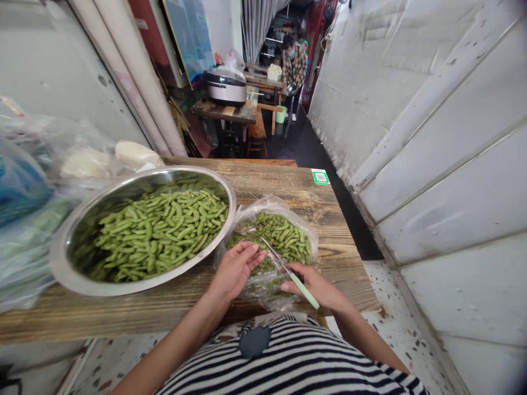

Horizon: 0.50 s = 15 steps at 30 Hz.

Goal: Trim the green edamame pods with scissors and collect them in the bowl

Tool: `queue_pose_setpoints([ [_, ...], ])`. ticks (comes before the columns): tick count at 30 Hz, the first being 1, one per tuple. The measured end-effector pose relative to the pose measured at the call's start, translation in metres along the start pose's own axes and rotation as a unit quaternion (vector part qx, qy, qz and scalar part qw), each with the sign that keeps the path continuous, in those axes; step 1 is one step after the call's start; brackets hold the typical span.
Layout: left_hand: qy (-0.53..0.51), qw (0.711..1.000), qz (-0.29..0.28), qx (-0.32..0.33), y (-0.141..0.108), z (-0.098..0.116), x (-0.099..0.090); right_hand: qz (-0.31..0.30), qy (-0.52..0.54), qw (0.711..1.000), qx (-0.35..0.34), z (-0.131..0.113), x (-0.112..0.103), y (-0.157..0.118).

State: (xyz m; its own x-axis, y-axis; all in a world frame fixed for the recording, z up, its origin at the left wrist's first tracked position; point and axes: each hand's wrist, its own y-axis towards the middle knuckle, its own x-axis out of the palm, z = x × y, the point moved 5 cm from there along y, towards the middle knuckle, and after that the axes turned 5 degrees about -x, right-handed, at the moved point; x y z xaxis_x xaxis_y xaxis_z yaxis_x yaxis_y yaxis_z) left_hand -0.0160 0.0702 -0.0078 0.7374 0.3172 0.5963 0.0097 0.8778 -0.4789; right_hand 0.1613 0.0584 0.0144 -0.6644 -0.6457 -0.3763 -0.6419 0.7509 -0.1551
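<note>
While the right hand grips green-handled scissors over a plastic bag of pods by the table's near edge, the left hand bunches its fingertips, whether around anything can't be told; just left, a steel basin holds more.

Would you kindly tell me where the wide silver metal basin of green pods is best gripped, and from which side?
Probably by the broad rim of the wide silver metal basin, at both left and right, coming from the near side: the rim seems to flare outward, offering a lip, while clear plastic bags crowd its left.
</note>
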Motion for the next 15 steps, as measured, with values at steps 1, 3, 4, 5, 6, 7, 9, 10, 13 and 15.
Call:
queue_pose_setpoints([
  [1,0.003,1.0,0.003,0.002,-0.0004,-0.0001,0.0003,0.002,0.005,1.0,0.0,-0.0002,0.0001,-0.0001],
  [3,0.012,1.0,0.008,0.009,-0.0013,-0.0002,0.0007,0.0,0.013,1.0,0.003,-0.0014,0.0004,-0.0003],
  [4,0.018,1.0,0.01,0.014,-0.0017,-0.0002,0.0008,-0.002,0.017,1.0,0.006,-0.0021,0.0005,-0.0004],
  [5,0.025,0.999,0.012,0.018,-0.0021,0.0,0.0008,-0.003,0.021,1.0,0.008,-0.0028,0.0003,-0.0006],
  [6,0.031,0.999,0.012,0.022,-0.0025,0.0002,0.0008,-0.002,0.025,1.0,0.01,-0.0034,-0.0001,-0.0007],
  [7,0.037,0.999,0.013,0.026,-0.0027,0.0005,0.0007,0.0,0.028,1.0,0.012,-0.0039,-0.0005,-0.0009],
  [9,0.047,0.998,0.013,0.031,-0.0025,0.0008,0.0004,0.007,0.034,0.999,0.014,-0.0043,-0.0009,-0.0012],
  [10,0.051,0.998,0.013,0.034,-0.0022,0.0007,0.0003,0.009,0.039,0.999,0.015,-0.0041,-0.0006,-0.0013],
  [13,0.066,0.997,0.013,0.035,-0.0016,-0.0014,0.0014,0.015,0.055,0.998,0.038,-0.0016,0.0017,-0.0012],
  [15,0.084,0.996,0.014,0.036,-0.0038,-0.0016,0.0025,0.022,0.067,0.996,0.053,0.0006,0.0017,-0.0004],
])
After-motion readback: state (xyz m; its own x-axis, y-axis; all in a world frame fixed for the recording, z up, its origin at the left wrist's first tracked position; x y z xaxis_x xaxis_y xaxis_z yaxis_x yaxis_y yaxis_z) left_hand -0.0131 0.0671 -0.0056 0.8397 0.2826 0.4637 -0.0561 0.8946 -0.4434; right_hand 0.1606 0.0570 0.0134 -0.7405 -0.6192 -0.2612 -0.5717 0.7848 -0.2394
